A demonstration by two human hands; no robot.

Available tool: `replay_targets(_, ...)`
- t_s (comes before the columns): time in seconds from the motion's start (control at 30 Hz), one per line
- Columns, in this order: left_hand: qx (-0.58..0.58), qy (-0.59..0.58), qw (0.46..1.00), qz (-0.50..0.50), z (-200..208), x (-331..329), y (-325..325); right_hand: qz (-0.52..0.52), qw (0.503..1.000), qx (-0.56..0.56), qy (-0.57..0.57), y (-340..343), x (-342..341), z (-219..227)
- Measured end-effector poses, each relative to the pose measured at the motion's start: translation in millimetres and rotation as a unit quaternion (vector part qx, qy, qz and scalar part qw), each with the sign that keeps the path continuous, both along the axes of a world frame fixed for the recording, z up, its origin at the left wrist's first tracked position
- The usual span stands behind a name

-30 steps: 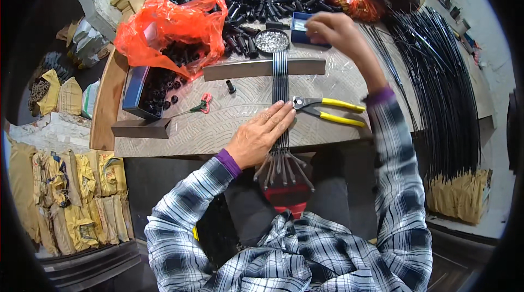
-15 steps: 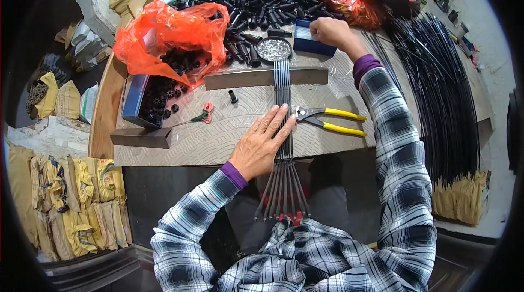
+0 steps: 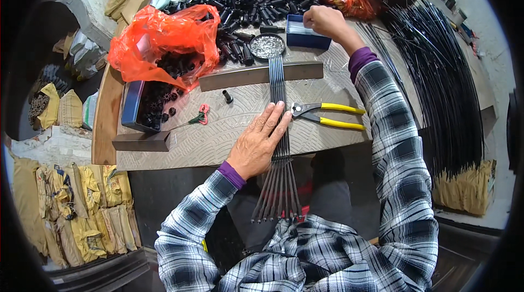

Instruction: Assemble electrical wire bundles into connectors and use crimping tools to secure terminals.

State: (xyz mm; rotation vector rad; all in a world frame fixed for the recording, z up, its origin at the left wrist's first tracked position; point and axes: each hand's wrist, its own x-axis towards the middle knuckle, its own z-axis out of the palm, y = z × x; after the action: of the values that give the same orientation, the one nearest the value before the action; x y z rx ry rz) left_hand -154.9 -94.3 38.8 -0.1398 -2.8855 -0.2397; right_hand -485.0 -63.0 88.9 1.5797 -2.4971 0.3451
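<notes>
My left hand (image 3: 256, 142) lies flat with fingers stretched out over a row of thin dark rods (image 3: 277, 87). The rods' near ends fan out past the table edge; their far ends reach a round black dish (image 3: 267, 46) holding small shiny silver bits. My right hand (image 3: 326, 23) hovers at the blue box (image 3: 308, 41), which has pale thin pieces inside. Its fingers are curled together, and their tips are too hidden to show what they hold. Pliers with yellow handles (image 3: 342, 107) rest just right of the rods.
A grey metal bar (image 3: 234, 77) crosses beneath the rods. Left are a red plastic bag (image 3: 164, 35), a blue tray (image 3: 131, 107) of black parts, and red-handled scissors (image 3: 202, 114). Black tubes (image 3: 248, 0) pile up behind. Long black rods (image 3: 436, 73) lie at right.
The view has shifted slightly. My right hand has lifted a little and stays by the blue box. My left hand still presses on the rods.
</notes>
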Motion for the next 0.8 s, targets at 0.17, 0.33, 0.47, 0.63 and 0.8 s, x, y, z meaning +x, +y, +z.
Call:
replay_targets(0.17,0.007,-0.001,1.0,0.01,-1,3,-2,-0.006,0.996,-0.079,0.047,0,12,0)
replay_targets(0.33,0.002,-0.015,1.0,0.007,4,-2,0,0.123,0.955,-0.148,-0.226,26,59,-13)
replay_targets(0.47,-0.002,-0.013,1.0,0.003,4,-3,1,0.104,0.975,-0.109,-0.166,37,81,-21)
replay_targets(0.63,0.019,-0.016,1.0,0.012,4,-3,2,0.093,0.978,-0.121,-0.142,39,76,-24)
replay_targets(0.8,0.009,-0.02,1.0,0.013,4,-4,2,0.081,0.981,-0.124,-0.126,39,72,-28)
